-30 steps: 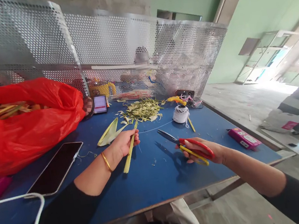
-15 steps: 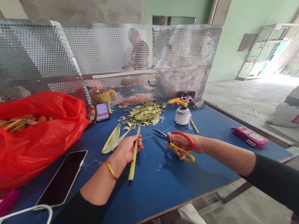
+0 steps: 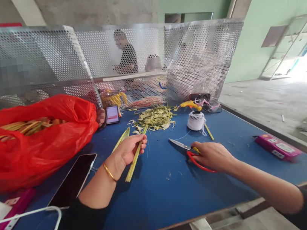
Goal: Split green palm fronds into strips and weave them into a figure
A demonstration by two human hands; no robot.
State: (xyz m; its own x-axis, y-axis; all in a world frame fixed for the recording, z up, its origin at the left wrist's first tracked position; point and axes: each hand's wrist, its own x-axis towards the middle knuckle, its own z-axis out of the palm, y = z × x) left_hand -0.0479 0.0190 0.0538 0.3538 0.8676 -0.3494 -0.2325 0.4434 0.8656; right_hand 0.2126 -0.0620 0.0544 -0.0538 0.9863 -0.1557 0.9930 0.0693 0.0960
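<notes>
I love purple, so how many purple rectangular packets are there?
2: left packet, near the red plastic bag; right packet, right of the bare right hand. Others may be hidden.

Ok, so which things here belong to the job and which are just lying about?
Likely for the job: stalks in your left hand, scissors in your right hand, thread spool, red bag.

Likely just lying about: dark phone, purple packet at right.

Left hand (image 3: 131, 149): is gripping between thumb (image 3: 137, 137) and bent fingers (image 3: 144, 142)
Right hand (image 3: 215, 154): is gripping, back facing upward
Forearms (image 3: 266, 186): are slanting inward
</notes>
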